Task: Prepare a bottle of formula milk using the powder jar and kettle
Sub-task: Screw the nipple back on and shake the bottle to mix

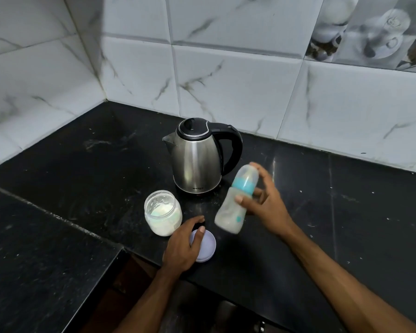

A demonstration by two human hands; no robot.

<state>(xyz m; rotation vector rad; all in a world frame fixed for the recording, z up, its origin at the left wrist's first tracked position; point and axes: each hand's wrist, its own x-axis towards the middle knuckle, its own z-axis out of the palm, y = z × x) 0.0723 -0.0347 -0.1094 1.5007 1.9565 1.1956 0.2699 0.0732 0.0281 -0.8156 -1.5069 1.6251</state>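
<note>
My right hand [265, 205] grips a baby bottle [234, 207] with a teal collar and a clear cap, tilted and blurred, held above the black counter; cloudy milky liquid fills its lower part. An open glass jar [162, 213] of white powder stands left of it. My left hand [185, 246] rests on the jar's pale lilac lid [205, 248], which lies flat near the counter's front edge. A steel kettle [197, 157] with a black lid and handle stands behind, its lid down.
The black stone counter [82, 164] runs into a corner of white marble-look wall tiles [226, 80]. A second counter section [34, 260] lies to the left, with a gap below at the front edge.
</note>
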